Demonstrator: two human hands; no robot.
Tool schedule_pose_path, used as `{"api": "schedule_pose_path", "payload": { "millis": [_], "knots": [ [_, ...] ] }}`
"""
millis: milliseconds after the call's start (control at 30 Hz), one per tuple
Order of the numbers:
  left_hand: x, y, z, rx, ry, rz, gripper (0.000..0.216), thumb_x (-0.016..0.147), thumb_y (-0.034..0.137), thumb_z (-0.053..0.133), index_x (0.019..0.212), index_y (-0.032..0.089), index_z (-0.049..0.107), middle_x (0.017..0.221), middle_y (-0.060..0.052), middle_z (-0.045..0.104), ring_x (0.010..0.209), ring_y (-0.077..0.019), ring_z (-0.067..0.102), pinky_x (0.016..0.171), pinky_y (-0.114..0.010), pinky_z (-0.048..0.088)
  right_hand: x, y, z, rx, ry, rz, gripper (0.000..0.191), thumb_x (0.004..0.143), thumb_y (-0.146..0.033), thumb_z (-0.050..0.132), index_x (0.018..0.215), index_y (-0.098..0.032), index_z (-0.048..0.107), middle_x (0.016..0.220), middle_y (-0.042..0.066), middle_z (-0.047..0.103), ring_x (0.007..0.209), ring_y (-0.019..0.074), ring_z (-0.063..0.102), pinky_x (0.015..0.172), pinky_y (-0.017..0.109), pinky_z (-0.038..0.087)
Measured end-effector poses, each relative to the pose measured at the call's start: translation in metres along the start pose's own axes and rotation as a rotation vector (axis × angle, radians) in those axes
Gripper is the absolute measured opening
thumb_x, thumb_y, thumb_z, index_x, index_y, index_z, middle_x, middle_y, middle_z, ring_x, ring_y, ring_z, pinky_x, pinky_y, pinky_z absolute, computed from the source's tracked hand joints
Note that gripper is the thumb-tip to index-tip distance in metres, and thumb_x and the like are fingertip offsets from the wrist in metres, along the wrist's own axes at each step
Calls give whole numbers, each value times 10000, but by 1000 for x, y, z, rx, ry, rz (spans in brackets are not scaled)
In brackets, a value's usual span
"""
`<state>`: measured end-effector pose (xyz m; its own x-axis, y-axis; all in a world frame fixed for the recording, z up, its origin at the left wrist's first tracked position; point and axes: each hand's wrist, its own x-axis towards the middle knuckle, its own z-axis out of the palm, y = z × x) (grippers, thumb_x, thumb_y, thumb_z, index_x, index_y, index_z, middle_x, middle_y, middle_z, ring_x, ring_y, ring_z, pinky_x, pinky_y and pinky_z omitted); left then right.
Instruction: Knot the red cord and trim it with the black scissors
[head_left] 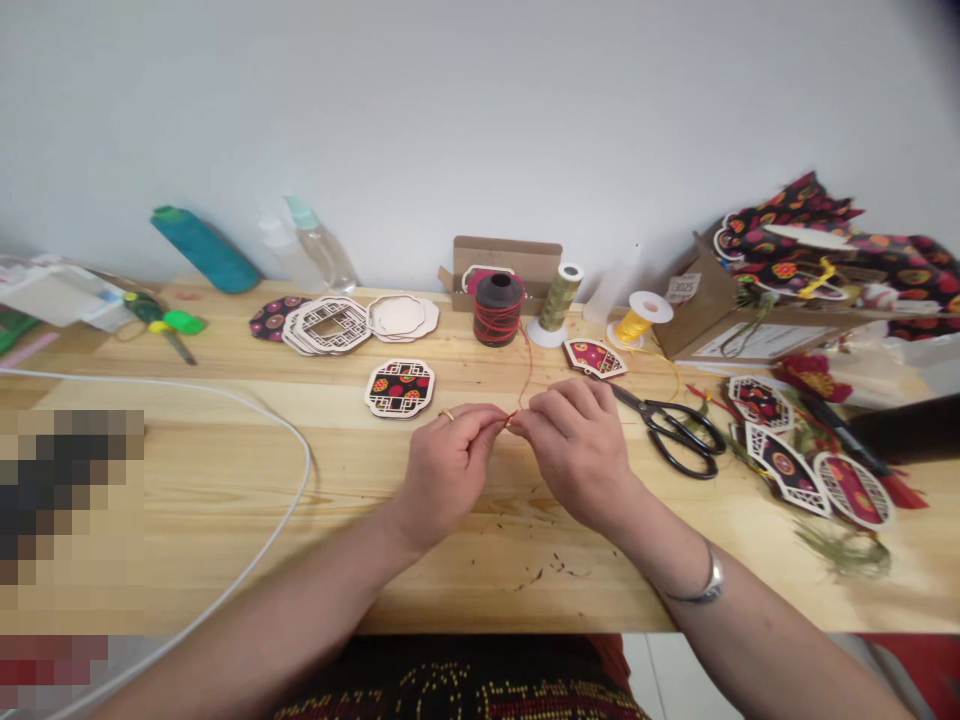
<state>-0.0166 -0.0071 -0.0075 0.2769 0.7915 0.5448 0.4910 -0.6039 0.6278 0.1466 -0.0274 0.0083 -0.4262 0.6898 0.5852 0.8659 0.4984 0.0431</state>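
Note:
My left hand [446,470] and my right hand [576,450] meet fingertip to fingertip over the middle of the wooden table [322,540]. Both are closed in a pinch on a thin red cord [528,362], a bit of which shows between the fingertips. The cord runs up from there toward a dark cone spool wound with red cord [497,315]. Black-handled scissors [679,435] lie just right of my right hand. Left of my hands lies an octagonal wooden-framed ornament with patterned fabric [400,389]; a fan-shaped ornament [595,358] lies behind my right hand.
Stacked white lattice frames [334,325], a teal thread cone [206,250], a spray bottle [324,250] and a yellow cord spool [640,318] stand along the wall. A cardboard box [712,300] with fabric is at right, near finished ornaments [787,470]. A white cable [300,440] curves across the left.

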Motion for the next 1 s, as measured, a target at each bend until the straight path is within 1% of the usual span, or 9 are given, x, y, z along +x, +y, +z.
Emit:
{"api": "schedule_pose_path", "payload": {
  "millis": [167,433,533,667,733,800,900,1000],
  "knots": [
    [0,0,0,14,9,7,164,847,153,542,854,203,698,846,-41,744,750,-159,686,705,-291,554,2,1,4,91,8,60,129,879,-250,572,776,-192,623,756,17,607,785,171,445,713,329,293],
    [1,1,0,-10,1,-30,149,841,144,553,857,183,696,850,-48,744,765,-155,683,719,-286,549,2,0,4,160,67,96,111,871,-225,584,783,-191,643,733,19,612,757,167,452,692,317,306],
    [1,3,-1,-51,-9,-81,146,832,138,563,853,189,699,846,-38,745,760,-152,682,713,-283,550,3,-1,3,181,57,120,124,879,-217,568,786,-185,644,744,28,610,764,169,460,685,317,310],
    [3,3,-2,-122,-31,-191,127,816,156,591,832,198,711,823,-24,748,737,-152,684,690,-275,556,4,-2,0,233,45,161,139,890,-202,537,796,-183,638,784,42,612,782,175,464,685,321,322],
    [4,3,-3,-156,-43,-244,122,811,169,599,826,199,716,818,-20,750,736,-157,688,676,-272,561,4,-3,-1,289,36,198,127,882,-187,538,803,-184,637,798,44,609,789,178,461,688,323,336],
    [5,3,-3,-190,-54,-285,125,805,163,601,817,203,719,809,-12,752,727,-158,691,653,-266,567,4,-4,-2,392,13,255,124,877,-176,540,796,-186,634,789,39,593,787,174,462,690,317,356],
    [6,4,-4,-229,-58,-315,131,792,142,603,802,202,719,790,-5,753,706,-156,692,622,-253,570,5,-4,-3,568,-22,351,140,863,-158,557,741,-175,623,743,26,569,759,159,467,692,302,385],
    [6,4,-4,-238,-65,-332,130,791,145,602,804,195,720,800,-9,754,724,-159,695,639,-255,573,5,-4,-3,648,-37,392,147,841,-138,583,699,-163,616,720,20,570,745,152,474,690,297,389]
  ]
}}
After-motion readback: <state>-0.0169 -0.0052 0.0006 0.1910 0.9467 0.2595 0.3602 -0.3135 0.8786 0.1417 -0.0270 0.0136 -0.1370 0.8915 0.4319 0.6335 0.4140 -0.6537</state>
